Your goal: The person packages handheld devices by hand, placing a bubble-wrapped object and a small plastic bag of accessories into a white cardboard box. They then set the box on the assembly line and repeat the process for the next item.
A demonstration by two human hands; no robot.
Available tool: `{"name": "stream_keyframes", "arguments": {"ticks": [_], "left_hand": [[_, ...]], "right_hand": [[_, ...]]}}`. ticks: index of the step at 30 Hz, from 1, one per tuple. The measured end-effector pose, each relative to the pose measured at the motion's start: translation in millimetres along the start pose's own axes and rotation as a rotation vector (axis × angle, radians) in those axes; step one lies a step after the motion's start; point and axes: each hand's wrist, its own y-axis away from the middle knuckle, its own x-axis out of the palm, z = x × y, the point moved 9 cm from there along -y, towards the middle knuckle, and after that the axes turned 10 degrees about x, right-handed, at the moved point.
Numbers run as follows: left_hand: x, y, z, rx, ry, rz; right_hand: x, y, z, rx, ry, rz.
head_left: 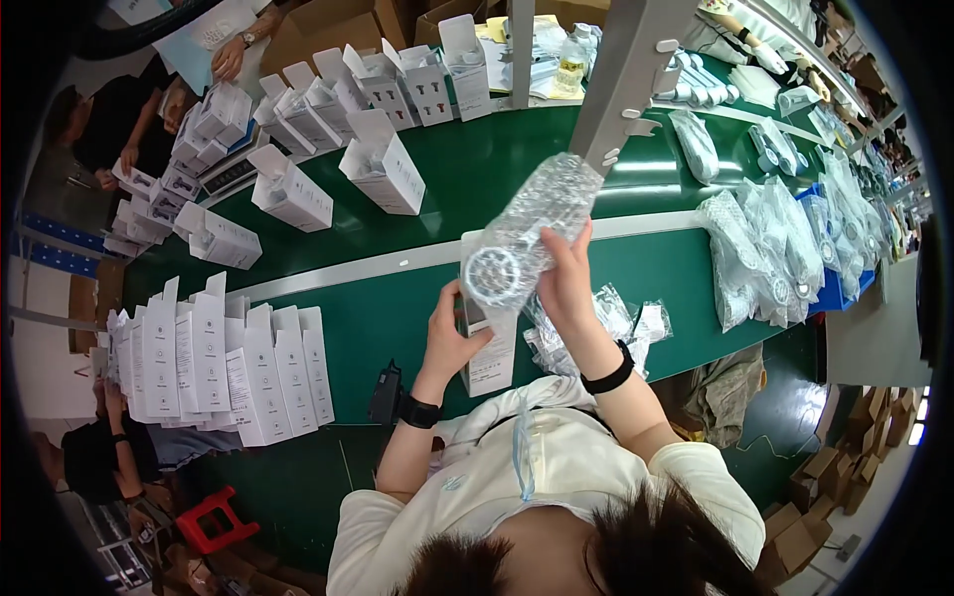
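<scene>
— What's the right hand (568,283) got?
— A bubble-wrapped part (527,233), gripped, raised over the green bench (397,308).
— And the left hand (449,338)?
— Clasping a white box (489,348), just under the part.

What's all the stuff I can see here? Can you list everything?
bubble-wrapped part: one, clear wrap, held above the table centre.
open box: one, white, upright under the wrapped part.
flat white cartons: a row, too many to count, table's left.
opened white cartons: many, far side of the table.
wrapped parts: a heap, clear, table's right.
empty bags: several, clear, near the wrist.
table: one, green.
red stool: one, lower left.
cardboard boxes: several, brown, lower right.
left hand: on the open box.
right hand: grips the bubble-wrapped part.
</scene>
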Motion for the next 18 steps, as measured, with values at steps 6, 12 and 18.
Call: {"name": "stream_keyframes", "arguments": {"ticks": [6, 12, 18], "left_hand": [[-6.0, 8.0, -17.3, 0.044, -0.112, -0.235], [-13.2, -2.8, -58.0, 0.613, -0.185, -0.264], [-34.6, 20.5, -6.4, 0.386, -0.131, -0.351]], "right_hand": [[21.5, 21.6, 16.9, -0.637, 0.877, -0.147], [57.1, 42.8, 7.5, -0.704, 1.555, 0.399], [-92.8, 0.3, 6.3, -0.325, 1.810, -0.128]]}}
